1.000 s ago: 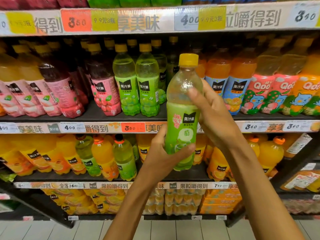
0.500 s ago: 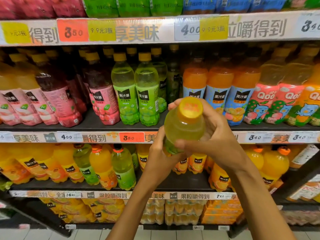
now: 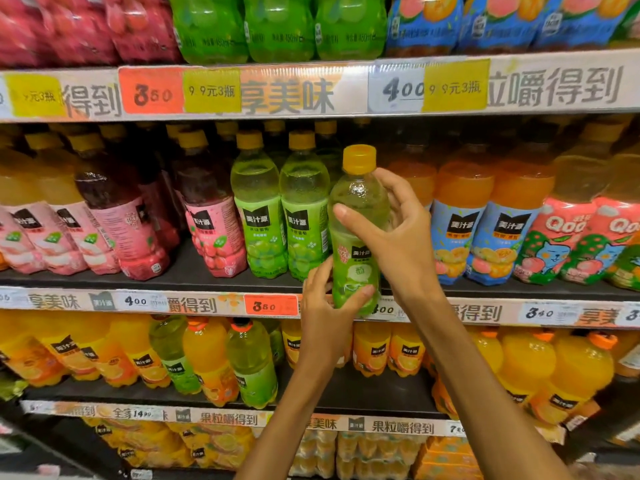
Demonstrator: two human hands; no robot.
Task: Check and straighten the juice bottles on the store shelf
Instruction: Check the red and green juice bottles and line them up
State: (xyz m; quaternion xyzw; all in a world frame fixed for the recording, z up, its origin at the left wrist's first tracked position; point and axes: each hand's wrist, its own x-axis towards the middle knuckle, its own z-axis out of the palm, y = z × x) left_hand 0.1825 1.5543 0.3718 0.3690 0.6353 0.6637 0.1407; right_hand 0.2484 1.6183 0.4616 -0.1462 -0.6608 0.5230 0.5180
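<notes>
I hold the green grape juice bottle (image 3: 358, 237) upright before the middle shelf (image 3: 194, 271), my right hand (image 3: 398, 244) curled round its shoulder, my left hand (image 3: 325, 306) gripping its base.

You are holding a green juice bottle (image 3: 356, 237) with a yellow cap upright at the middle shelf's (image 3: 207, 275) front edge, just right of two matching green bottles (image 3: 280, 216) standing there, label facing you.
</notes>
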